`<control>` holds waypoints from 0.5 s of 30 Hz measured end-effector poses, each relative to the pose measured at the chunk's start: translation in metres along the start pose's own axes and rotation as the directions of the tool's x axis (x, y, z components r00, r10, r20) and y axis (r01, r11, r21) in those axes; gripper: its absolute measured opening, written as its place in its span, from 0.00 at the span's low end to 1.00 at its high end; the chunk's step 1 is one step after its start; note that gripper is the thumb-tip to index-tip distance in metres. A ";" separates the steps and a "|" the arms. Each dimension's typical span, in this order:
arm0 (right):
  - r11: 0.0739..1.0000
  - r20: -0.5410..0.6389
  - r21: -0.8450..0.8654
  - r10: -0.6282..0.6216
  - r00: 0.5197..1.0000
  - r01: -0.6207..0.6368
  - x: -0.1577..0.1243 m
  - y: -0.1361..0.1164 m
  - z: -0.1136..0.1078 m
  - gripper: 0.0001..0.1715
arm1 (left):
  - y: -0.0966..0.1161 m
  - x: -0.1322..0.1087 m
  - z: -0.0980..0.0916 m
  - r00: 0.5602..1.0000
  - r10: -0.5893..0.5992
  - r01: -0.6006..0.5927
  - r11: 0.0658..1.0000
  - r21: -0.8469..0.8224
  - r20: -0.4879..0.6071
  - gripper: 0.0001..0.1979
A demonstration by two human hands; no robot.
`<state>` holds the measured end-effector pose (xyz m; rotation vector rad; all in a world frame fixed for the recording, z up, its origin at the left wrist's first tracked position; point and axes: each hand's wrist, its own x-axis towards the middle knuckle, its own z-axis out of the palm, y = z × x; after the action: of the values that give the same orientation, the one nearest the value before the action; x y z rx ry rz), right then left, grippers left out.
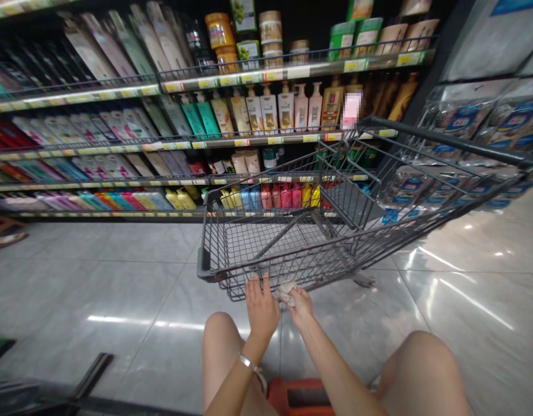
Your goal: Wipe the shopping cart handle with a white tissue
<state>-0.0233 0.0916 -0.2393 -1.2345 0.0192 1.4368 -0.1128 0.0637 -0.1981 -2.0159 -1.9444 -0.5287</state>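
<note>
A black wire shopping cart (301, 253) stands right in front of me, its handle (448, 141) towards the right; its basket holds nothing that I can see. My left hand (263, 303) reaches to the near side of the basket with its fingers stretched out at the wires. Whether the fingertips press on the wire is unclear. Beside it, my right hand (299, 303) grips a crumpled pale cloth (286, 292) between thumb and fingers, close to the lower wires of the same side. A silver bracelet (249, 363) circles my left wrist.
Shelves (231, 138) of shampoo bottles and jars run behind the cart. Packaged goods (452, 115) hang at the right. Between my knees sits an orange-red object (301, 396) with a dark opening. A sandalled foot (6, 241) shows at far left, and dark bars (93, 375) at lower left.
</note>
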 end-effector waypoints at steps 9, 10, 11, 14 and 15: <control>0.997 0.039 0.082 -0.003 0.999 0.000 -0.009 -0.009 0.031 0.15 | -0.002 -0.001 0.001 1.000 -0.003 0.003 0.999 -0.051 0.000 0.30; 0.996 0.050 0.092 -0.009 0.999 0.004 -0.010 -0.010 0.034 0.13 | -0.002 -0.001 0.001 1.000 0.000 0.000 0.998 -0.057 0.002 0.30; 0.995 0.058 0.101 -0.015 0.998 0.009 -0.012 -0.011 0.038 0.12 | -0.002 0.000 0.000 1.000 0.003 -0.003 0.998 -0.062 0.005 0.31; 0.993 0.067 0.116 -0.027 0.997 0.019 -0.017 -0.013 0.042 0.11 | -0.003 0.000 -0.003 1.000 0.019 -0.018 0.998 -0.060 0.003 0.31; 0.993 0.067 0.116 -0.032 0.997 0.024 -0.019 -0.014 0.042 0.11 | -0.002 0.001 -0.004 1.000 0.022 -0.022 0.998 -0.056 -0.004 0.31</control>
<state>-0.0442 0.1089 -0.1998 -1.0868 0.0372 1.4337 -0.1153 0.0626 -0.1939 -2.0668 -1.9233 -0.5878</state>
